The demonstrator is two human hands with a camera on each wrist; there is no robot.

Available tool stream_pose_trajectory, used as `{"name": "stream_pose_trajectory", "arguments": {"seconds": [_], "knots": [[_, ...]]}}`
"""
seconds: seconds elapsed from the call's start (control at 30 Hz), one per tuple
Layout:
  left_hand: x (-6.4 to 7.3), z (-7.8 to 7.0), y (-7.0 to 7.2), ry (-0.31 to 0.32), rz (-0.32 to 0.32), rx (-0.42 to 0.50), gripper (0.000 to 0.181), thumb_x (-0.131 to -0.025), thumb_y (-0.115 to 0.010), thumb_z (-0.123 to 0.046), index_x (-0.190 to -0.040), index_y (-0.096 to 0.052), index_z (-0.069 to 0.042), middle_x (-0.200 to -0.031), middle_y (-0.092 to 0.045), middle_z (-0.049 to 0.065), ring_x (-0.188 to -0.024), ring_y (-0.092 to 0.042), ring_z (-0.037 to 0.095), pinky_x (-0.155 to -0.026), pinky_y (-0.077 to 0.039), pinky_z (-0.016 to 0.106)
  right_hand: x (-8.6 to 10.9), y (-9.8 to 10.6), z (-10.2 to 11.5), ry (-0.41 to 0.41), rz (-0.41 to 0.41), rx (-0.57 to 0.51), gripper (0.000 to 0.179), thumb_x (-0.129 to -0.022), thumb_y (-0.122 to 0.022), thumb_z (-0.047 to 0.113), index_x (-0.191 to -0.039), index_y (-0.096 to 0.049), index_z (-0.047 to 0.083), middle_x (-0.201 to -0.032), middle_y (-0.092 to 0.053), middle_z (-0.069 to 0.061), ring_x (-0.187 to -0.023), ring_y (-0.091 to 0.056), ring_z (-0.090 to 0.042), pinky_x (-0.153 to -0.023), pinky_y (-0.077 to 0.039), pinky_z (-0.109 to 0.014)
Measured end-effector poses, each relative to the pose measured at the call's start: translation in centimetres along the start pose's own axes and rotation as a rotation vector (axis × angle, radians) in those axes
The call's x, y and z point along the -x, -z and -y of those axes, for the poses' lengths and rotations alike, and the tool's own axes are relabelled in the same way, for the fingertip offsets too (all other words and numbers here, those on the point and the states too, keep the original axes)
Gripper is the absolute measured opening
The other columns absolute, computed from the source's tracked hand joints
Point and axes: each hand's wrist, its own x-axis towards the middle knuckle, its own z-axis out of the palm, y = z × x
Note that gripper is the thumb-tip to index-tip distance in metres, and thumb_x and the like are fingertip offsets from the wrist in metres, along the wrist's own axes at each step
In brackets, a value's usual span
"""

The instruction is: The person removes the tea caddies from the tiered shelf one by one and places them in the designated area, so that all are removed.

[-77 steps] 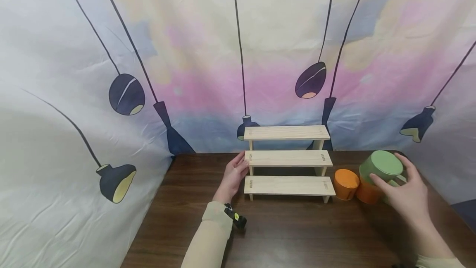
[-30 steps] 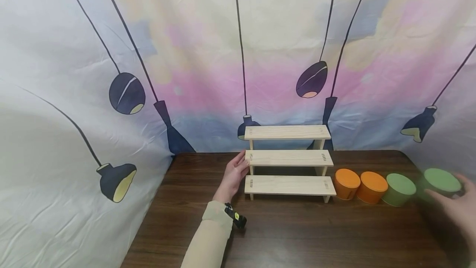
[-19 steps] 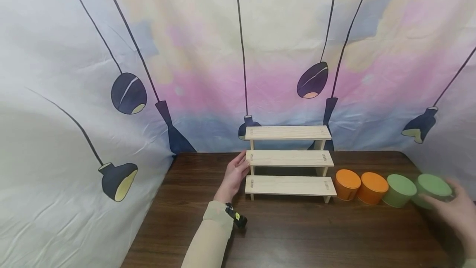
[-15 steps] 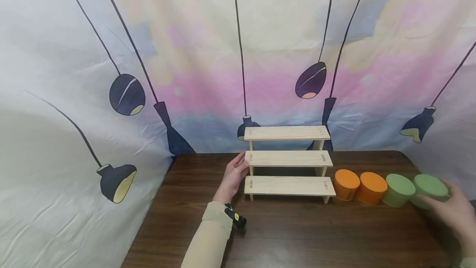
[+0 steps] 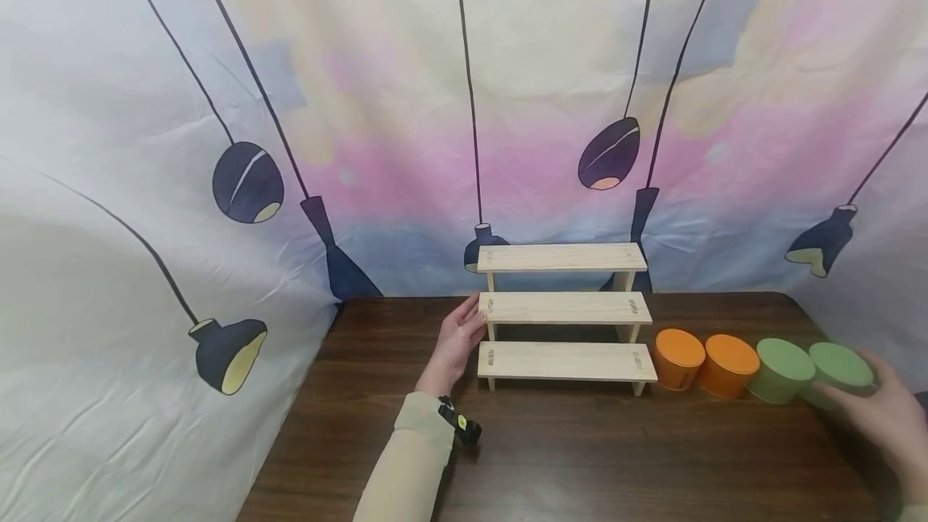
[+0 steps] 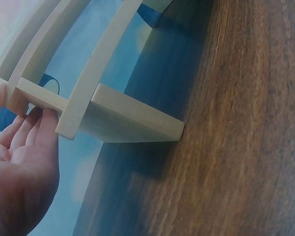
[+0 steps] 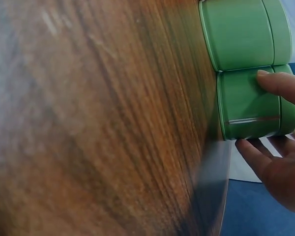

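A three-tier wooden shelf (image 5: 565, 308) stands on the brown table in the head view. My left hand (image 5: 457, 345) holds its left side; in the left wrist view the thumb lies in front and the fingers reach behind the side panel (image 6: 132, 118). At the far right, my right hand (image 5: 884, 409) grips the outermost green lidded tin (image 5: 841, 365), thumb on one side and fingers on the other. That tin touches a second green tin (image 7: 238, 34). Two orange tins (image 5: 679, 349) continue the row toward the shelf. My right fingers are partly hidden behind the tin.
The dark wood table (image 5: 565, 457) ends at a cloth backdrop (image 5: 391, 143) printed with hanging lamps. The backdrop wraps around the left and right sides. A black wrist device (image 5: 460, 423) sits on the left cuff.
My right hand has carried a green tin rightward from above an orange one and lowered it to the table, against the second green tin. My left hand has stayed on the shelf.
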Motion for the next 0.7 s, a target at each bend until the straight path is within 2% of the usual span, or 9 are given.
{"name": "stream_pose_trajectory", "arguments": {"seconds": [0.13, 0.27, 0.37, 0.5, 0.6, 0.7], "knots": [[0.1, -0.4, 0.1, 0.012, 0.006, -0.007, 0.063, -0.112, -0.057, -0.01, -0.168, -0.031, -0.005, -0.171, -0.035, 0.017, -0.155, -0.039, 0.03, -0.125, -0.034, 0.047, 0.2, 0.2, -0.2, 0.005, 0.031, -0.005, 0.102, -0.103, -0.069, 0.021, -0.164, 0.006, -0.011, -0.164, -0.003, -0.048, -0.14, -0.02, -0.074, -0.106, -0.027, -0.087], [0.3, -1.2, 0.6, 0.025, 0.032, -0.084, 0.064, -0.112, -0.058, -0.012, -0.169, -0.03, -0.004, -0.171, -0.034, 0.02, -0.154, -0.039, 0.033, -0.123, -0.037, 0.05, 0.5, 0.3, -0.1, 0.003, 0.062, 0.019, 0.107, -0.101, -0.068, 0.019, -0.162, 0.017, -0.008, -0.165, 0.01, -0.044, -0.146, -0.005, -0.073, -0.11, -0.019, -0.088], [0.6, -1.7, 1.4, 0.028, 0.045, -0.198, 0.066, -0.112, -0.06, -0.023, -0.169, -0.031, -0.006, -0.17, -0.036, 0.019, -0.154, -0.04, 0.035, -0.121, -0.041, 0.052, 1.2, 0.5, 0.6, 0.023, 0.04, 0.039, 0.103, -0.1, -0.061, 0.01, -0.162, 0.019, -0.007, -0.165, 0.015, -0.042, -0.149, 0.004, -0.069, -0.113, -0.013, -0.086], [1.6, -2.4, 3.2, -0.022, 0.017, -0.322, 0.068, -0.114, -0.054, -0.038, -0.169, -0.031, -0.005, -0.17, -0.037, 0.019, -0.154, -0.039, 0.04, -0.12, -0.042, 0.057, 2.6, 0.9, 3.0, 0.028, -0.059, 0.032, 0.095, -0.1, -0.054, 0.009, -0.165, 0.014, -0.005, -0.168, 0.013, -0.039, -0.154, 0.006, -0.063, -0.119, -0.009, -0.081], [2.9, -3.3, 4.8, -0.076, -0.019, -0.447, 0.067, -0.116, -0.046, -0.044, -0.17, -0.029, -0.008, -0.172, -0.033, 0.015, -0.158, -0.032, 0.037, -0.125, -0.032, 0.059, 3.6, 1.3, 5.5, 0.07, -0.129, -0.039, 0.094, -0.102, -0.056, 0.019, -0.168, 0.007, -0.003, -0.171, 0.011, -0.037, -0.156, 0.006, -0.06, -0.123, -0.005, -0.078], [4.4, -4.1, 6.4, -0.148, -0.011, -0.68, 0.067, -0.116, -0.041, -0.047, -0.171, -0.025, -0.011, -0.177, -0.021, 0.012, -0.163, -0.017, 0.033, -0.129, -0.02, 0.06, 4.0, 1.1, 7.7, 0.189, -0.198, -0.02, 0.09, -0.106, -0.055, 0.034, -0.168, -0.003, -0.004, -0.172, 0.006, -0.037, -0.156, 0.004, -0.061, -0.124, -0.001, -0.076]]}}
